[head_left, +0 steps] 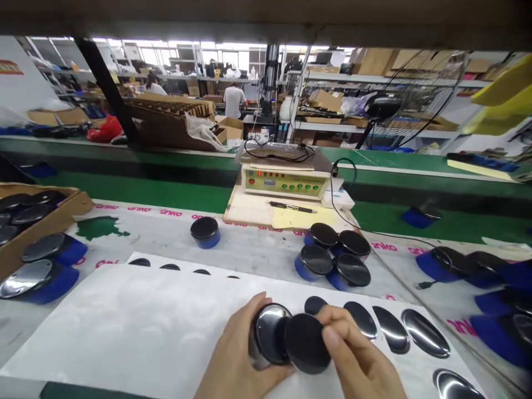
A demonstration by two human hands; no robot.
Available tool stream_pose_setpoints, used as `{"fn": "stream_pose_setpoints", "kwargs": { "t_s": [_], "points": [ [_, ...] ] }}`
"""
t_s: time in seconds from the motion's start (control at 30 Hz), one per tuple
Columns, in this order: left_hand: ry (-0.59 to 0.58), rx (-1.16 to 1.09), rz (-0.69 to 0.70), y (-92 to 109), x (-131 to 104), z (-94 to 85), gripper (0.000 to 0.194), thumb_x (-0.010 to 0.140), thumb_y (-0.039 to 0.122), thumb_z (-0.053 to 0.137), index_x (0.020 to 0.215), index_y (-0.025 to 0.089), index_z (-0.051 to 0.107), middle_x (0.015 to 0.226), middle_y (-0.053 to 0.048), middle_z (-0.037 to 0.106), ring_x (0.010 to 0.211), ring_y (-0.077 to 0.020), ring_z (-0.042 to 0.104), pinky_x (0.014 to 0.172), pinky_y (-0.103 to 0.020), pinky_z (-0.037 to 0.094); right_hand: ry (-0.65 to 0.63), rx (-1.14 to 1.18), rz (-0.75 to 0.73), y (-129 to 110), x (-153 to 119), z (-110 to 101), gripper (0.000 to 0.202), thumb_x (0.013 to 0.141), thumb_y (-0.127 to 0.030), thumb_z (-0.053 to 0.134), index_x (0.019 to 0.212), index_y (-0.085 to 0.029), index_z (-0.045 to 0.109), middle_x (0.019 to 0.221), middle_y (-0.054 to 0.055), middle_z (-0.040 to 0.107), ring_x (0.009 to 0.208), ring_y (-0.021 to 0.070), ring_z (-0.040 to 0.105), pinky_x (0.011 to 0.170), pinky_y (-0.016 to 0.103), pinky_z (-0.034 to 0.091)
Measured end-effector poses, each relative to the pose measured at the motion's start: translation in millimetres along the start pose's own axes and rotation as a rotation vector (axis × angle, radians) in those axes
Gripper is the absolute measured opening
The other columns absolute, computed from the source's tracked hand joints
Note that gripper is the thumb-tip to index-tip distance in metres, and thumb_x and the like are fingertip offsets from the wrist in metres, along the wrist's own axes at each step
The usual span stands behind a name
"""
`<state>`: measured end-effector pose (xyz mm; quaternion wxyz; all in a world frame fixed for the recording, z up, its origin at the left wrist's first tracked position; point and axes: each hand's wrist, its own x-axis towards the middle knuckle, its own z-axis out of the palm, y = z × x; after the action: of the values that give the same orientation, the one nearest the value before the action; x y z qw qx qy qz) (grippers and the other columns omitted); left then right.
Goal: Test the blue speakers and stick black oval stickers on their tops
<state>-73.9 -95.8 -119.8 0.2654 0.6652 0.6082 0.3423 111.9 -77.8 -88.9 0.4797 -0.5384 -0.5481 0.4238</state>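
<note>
My left hand point(239, 346) is wrapped round a small round housing with a glossy black top point(268, 332). My right hand point(353, 352) pinches the edge of a thin black disc point(307, 343), which overlaps the right side of that housing; whether the two touch I cannot tell. Below both hands lies a white sheet point(137, 327). Several glossy black discs point(426, 332) are on its right part, and a few more show along its back edge. Behind my right hand stands a cluster of blue round housings with black tops point(316, 260).
One blue housing point(205, 231) stands alone past the sheet. More fill a cardboard box point(78, 200) at left, and others point(453, 263) sit at right beside a cable. A control box point(285, 182) and a pen point(293, 207) are at the back, before a green conveyor point(178, 191).
</note>
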Motion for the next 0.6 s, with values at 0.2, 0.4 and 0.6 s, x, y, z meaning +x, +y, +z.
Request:
{"fn": "stream_pose_setpoints", "kwargs": {
  "t_s": [0.2,0.4,0.6],
  "points": [
    [0.039,-0.074,0.018,-3,0,-0.5,0.081,0.055,0.028,0.087,0.126,0.030,0.048,0.122,-0.004,0.064,0.107,-0.0278,0.063,0.092,-0.044,0.055,-0.027,0.128,0.089,7,0,26,0.028,0.082,-0.044,0.063,0.069,-0.019,0.063,0.093,0.006,0.056,0.089,0.0191,0.059,0.077,0.025,0.053],
    [0.021,-0.068,0.017,1,0,-2.9,0.077,0.058,0.032,0.085,0.126,0.028,0.048,0.120,-0.006,0.065,0.106,-0.0276,0.063,0.090,-0.043,0.055,-0.012,0.118,0.108,1,-2,33,0.026,0.082,-0.044,0.064,0.074,-0.019,0.065,0.090,0.006,0.055,0.089,0.0204,0.057,0.079,0.029,0.051],
    [-0.007,-0.060,0.060,1,2,-4.1,0.078,0.059,0.034,0.085,0.127,0.027,0.047,0.120,-0.005,0.065,0.106,-0.0259,0.064,0.089,-0.040,0.057,-0.007,0.023,0.069,-1,-2,32,0.027,0.083,-0.041,0.063,0.066,-0.019,0.061,0.090,0.006,0.054,0.089,0.0192,0.056,0.077,0.026,0.051]
  ]
}}
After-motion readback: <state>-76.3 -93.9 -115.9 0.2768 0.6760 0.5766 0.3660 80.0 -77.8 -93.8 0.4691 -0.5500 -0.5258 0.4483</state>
